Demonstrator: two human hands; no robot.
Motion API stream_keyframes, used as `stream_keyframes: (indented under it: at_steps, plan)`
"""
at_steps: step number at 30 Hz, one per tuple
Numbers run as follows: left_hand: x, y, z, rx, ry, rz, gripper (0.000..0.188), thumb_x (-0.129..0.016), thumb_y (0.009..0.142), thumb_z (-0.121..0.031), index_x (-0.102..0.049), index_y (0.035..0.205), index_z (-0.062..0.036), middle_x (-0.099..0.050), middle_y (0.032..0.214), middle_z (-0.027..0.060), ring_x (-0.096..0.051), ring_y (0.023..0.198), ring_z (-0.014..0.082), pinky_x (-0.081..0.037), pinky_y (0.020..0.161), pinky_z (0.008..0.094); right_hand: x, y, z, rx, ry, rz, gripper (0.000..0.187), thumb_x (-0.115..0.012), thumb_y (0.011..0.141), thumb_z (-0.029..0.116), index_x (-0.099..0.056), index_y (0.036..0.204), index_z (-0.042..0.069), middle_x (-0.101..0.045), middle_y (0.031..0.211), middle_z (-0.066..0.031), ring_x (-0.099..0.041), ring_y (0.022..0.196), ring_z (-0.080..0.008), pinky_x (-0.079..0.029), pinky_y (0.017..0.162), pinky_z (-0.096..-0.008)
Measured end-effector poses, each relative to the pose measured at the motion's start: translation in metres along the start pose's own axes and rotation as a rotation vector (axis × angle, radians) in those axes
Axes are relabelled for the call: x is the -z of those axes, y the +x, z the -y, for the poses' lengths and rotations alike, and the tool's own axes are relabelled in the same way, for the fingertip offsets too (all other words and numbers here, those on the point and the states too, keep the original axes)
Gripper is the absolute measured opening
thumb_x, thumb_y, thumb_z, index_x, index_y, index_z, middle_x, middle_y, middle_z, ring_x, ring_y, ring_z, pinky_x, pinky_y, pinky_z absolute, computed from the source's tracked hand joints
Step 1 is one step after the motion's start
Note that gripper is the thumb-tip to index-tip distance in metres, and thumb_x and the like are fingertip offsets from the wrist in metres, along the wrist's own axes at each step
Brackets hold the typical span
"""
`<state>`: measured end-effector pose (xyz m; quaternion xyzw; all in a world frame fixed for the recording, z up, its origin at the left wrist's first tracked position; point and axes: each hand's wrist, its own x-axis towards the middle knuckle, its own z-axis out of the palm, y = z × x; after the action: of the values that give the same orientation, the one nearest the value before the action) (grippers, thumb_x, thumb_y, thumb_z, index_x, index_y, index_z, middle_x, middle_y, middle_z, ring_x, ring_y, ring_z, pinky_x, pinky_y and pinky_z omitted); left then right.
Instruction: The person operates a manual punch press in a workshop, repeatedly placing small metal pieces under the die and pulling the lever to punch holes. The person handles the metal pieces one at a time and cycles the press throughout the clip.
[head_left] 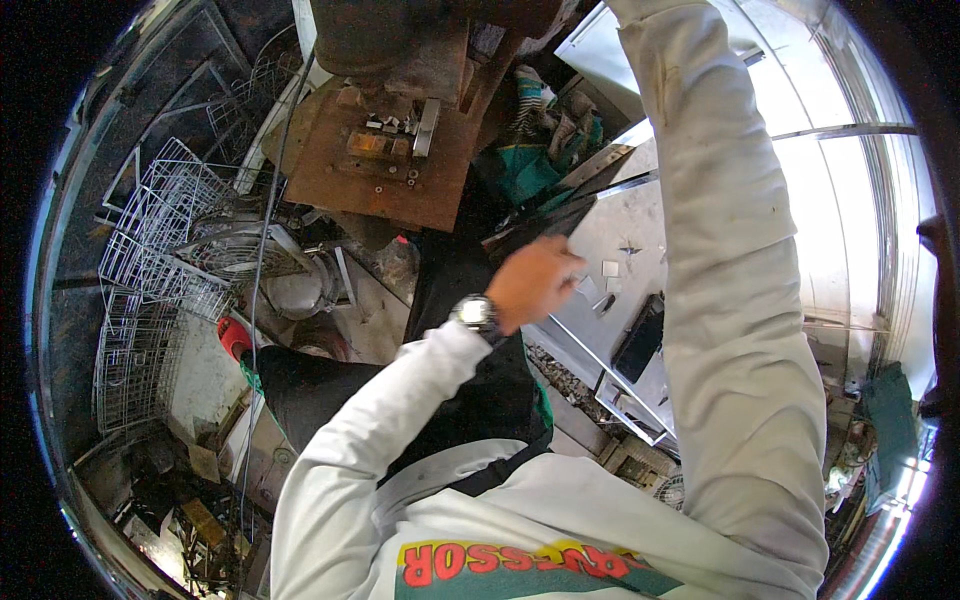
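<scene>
Fingers (pixel 572 266) of the left hand (pixel 528 285) were partly curled, tips close together; could not tell whether anything was pinched. Nearest piece, a small pale strip (pixel 587 287), lay on the grey panel (pixel 640 215) just beside the fingertips in this view; contact unclear. A whitish square (pixel 610 268) and dark sliver (pixel 606 303) lay near it. Judged risk: a low sweep of the hand could knock such light bits off the panel's edge. Right hand was out of view; its sleeve (pixel 725 250), if lowered, might drag the flat black object (pixel 640 338). Farther out, a bump could scatter the small blocks on the brown board (pixel 330 170)
</scene>
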<state>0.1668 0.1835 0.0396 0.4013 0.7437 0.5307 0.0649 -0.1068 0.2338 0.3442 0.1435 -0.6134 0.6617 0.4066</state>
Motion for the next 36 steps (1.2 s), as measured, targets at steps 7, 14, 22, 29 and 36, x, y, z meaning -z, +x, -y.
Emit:
stream_keyframes:
  at_steps: [7, 14, 22, 29, 36]
  plan:
    - [-0.052, 0.036, 0.0, -0.137, 0.36, 0.22, 0.02, -0.071, 0.078, -0.019, -0.071, 0.095, -0.0091, -0.059, 0.108, 0.0117, -0.056, 0.106, 0.0304, -0.048, 0.089, 0.0431, -0.005, -0.003, 0.004, 0.06, -0.341, -0.216, 0.028, -0.067, 0.089, 0.027, -0.057, 0.071, 0.009, -0.049, 0.053, 0.0014, -0.045, 0.042, -0.011, -0.035, 0.041, -0.032]
    - [-0.046, 0.036, 0.002, -0.085, 0.157, 0.13, 0.016, -0.07, 0.076, -0.013, -0.068, 0.09, -0.0055, -0.064, 0.088, 0.0123, -0.064, 0.087, 0.0327, -0.054, 0.075, 0.0427, -0.005, -0.021, 0.022, 0.012, -0.282, -0.089, 0.035, -0.069, 0.089, 0.03, -0.056, 0.065, 0.009, -0.049, 0.054, 0.0006, -0.044, 0.043, -0.0107, -0.034, 0.041, -0.0299]
    - [0.092, -0.032, 0.082, 0.651, -1.26, -0.911, 0.031, -0.072, 0.09, -0.008, -0.062, 0.117, 0.0029, -0.069, 0.102, 0.011, -0.068, 0.086, 0.0201, -0.057, 0.078, 0.0314, 0.004, 0.001, 0.006, -0.091, -0.26, -0.188, 0.03, -0.073, 0.086, 0.023, -0.057, 0.068, 0.006, -0.057, 0.059, -0.0045, -0.05, 0.046, -0.013, -0.038, 0.043, -0.0277]
    - [0.162, -0.037, 0.175, 0.641, -1.152, -1.314, 0.024, -0.074, 0.089, -0.008, -0.061, 0.107, 0.0023, -0.067, 0.098, 0.0089, -0.067, 0.086, 0.0194, -0.059, 0.077, 0.0293, -0.001, -0.002, 0.005, -0.109, -0.204, -0.164, 0.031, -0.075, 0.084, 0.022, -0.056, 0.067, 0.005, -0.057, 0.059, -0.0055, -0.049, 0.045, -0.0134, -0.038, 0.043, -0.0285]
    - [0.162, -0.023, 0.187, 0.676, -1.032, -1.326, 0.021, -0.073, 0.088, -0.007, -0.062, 0.103, 0.0032, -0.067, 0.097, 0.0096, -0.067, 0.087, 0.0194, -0.059, 0.076, 0.0315, -0.005, -0.005, 0.01, -0.104, -0.255, -0.183, 0.031, -0.074, 0.085, 0.023, -0.056, 0.067, 0.004, -0.057, 0.059, -0.0056, -0.049, 0.045, -0.0137, -0.038, 0.043, -0.0286]
